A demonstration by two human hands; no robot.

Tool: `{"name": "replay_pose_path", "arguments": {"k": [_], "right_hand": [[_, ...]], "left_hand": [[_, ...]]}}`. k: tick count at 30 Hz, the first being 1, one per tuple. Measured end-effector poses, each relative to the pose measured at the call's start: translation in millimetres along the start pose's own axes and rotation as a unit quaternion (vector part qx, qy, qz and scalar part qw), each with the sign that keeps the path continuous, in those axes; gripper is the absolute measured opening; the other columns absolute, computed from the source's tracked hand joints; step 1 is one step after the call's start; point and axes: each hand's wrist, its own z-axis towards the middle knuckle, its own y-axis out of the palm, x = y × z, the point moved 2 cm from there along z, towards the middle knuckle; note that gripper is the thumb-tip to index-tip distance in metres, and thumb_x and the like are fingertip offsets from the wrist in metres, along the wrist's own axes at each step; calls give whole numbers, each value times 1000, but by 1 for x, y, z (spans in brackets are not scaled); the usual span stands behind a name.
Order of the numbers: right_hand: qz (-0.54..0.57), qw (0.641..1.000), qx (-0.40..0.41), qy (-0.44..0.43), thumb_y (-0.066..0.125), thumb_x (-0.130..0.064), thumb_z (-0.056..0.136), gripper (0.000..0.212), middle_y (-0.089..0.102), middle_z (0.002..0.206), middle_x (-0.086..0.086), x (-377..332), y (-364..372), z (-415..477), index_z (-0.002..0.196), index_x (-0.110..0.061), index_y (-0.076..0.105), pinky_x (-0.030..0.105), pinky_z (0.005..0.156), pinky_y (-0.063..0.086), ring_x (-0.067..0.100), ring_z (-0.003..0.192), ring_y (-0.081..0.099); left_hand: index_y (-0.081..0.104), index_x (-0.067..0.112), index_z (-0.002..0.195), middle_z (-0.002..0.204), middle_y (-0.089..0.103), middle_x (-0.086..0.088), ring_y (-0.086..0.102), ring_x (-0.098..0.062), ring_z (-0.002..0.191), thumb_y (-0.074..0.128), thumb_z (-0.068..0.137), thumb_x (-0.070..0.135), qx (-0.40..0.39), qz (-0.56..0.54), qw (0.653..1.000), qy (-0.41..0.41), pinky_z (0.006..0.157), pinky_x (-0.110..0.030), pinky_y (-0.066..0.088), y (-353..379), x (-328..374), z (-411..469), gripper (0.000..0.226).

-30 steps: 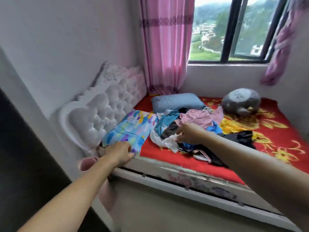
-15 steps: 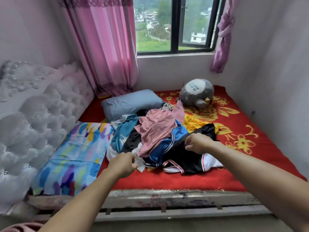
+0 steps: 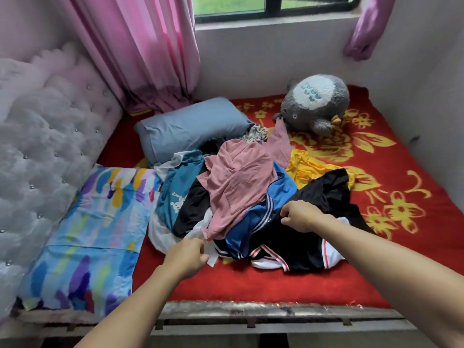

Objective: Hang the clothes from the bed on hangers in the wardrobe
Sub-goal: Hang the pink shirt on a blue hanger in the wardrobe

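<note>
Two pillows [image 3: 190,126], two curtains [image 3: 150,46], one plush toy [image 3: 316,104] — one clothes heap [image 3: 238,182].

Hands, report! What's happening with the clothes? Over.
Left hand pinches white cloth. Right hand grips black garment. Pile on bed. Nothing in the way.

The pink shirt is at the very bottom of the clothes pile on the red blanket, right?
No. In the head view the pink shirt lies on top of the clothes pile on the red blanket, not at the bottom. A blue garment lies under it.
</note>
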Motion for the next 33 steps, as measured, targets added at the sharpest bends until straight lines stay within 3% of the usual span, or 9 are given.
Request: {"name": "replay_pose_path", "arguments": {"k": [5, 10, 15, 17, 19, 21, 24, 29, 33], "right_hand": [[-15, 999, -20, -41, 54, -30, 89, 23, 64, 113, 5, -25, 33, 119, 107, -22, 65, 33, 78, 45, 29, 104, 60], [-46, 993, -25, -108, 49, -16, 86, 28, 58, 116, 9, -58, 94, 215, 112, -14, 60, 38, 81, 46, 32, 110, 54], [-143, 975, -38, -166, 53, -19, 87, 52, 30, 149, 9, -83, 157, 283, 137, -20, 41, 45, 100, 35, 28, 141, 22], [-178, 972, -50, -146, 51, -18, 88, 47, 26, 152, 9, -73, 176, 299, 134, -23, 46, 48, 102, 30, 28, 145, 14], [-148, 980, -20, -131, 47, -17, 90, 28, 49, 136, 5, -57, 186, 307, 114, -21, 61, 45, 96, 30, 26, 138, 30], [-41, 993, 40, -100, 43, -17, 94, 18, 66, 108, 9, -42, 176, 308, 101, -15, 60, 41, 83, 32, 30, 112, 55], [65, 994, 87, -27, 37, -24, 100, 21, 66, 92, 24, -17, 140, 305, 103, -8, 50, 41, 67, 32, 42, 84, 61], [50, 995, 87, 17, 45, -32, 95, 22, 66, 103, 14, 29, 101, 291, 112, -19, 52, 41, 73, 44, 37, 93, 60], [11, 996, 84, -28, 51, -32, 93, 46, 51, 133, 4, 33, 115, 299, 137, -23, 43, 42, 90, 43, 27, 123, 45]], "left_hand": [[60, 23, 105, 107, 64, 0, 59, -23, 101, 50, 90, 39, -32, -57, 996, -68, 74, -32, 44, 38, -17, 60, 24], [61, 25, 107, 105, 66, 3, 60, -22, 99, 51, 91, 40, -47, -131, 981, -133, 73, -32, 43, 90, -32, 106, 25], [62, 28, 108, 103, 67, 7, 61, -18, 99, 50, 91, 40, -87, -167, 966, -180, 78, -33, 48, 152, -52, 139, 23], [62, 28, 108, 101, 67, 8, 61, -17, 96, 51, 91, 39, -100, -171, 963, -184, 77, -32, 48, 168, -58, 152, 23], [62, 27, 108, 99, 67, 8, 62, -17, 93, 51, 91, 38, -104, -176, 961, -185, 74, -31, 47, 175, -63, 165, 22], [62, 25, 107, 99, 67, 7, 61, -17, 93, 51, 91, 37, -102, -179, 962, -179, 71, -31, 45, 175, -64, 179, 22], [62, 22, 107, 105, 67, 4, 61, -20, 96, 51, 90, 34, -110, -171, 968, -147, 69, -31, 43, 160, -57, 205, 23], [61, 15, 94, 106, 62, -4, 59, -24, 90, 57, 86, 26, -86, -164, 977, -102, 77, -38, 50, 134, -45, 258, 14], [52, 14, 125, 127, 51, -11, 49, -31, 115, 64, 84, 36, -98, -68, 987, -108, 87, -40, 44, 153, -47, 299, 48]]}}
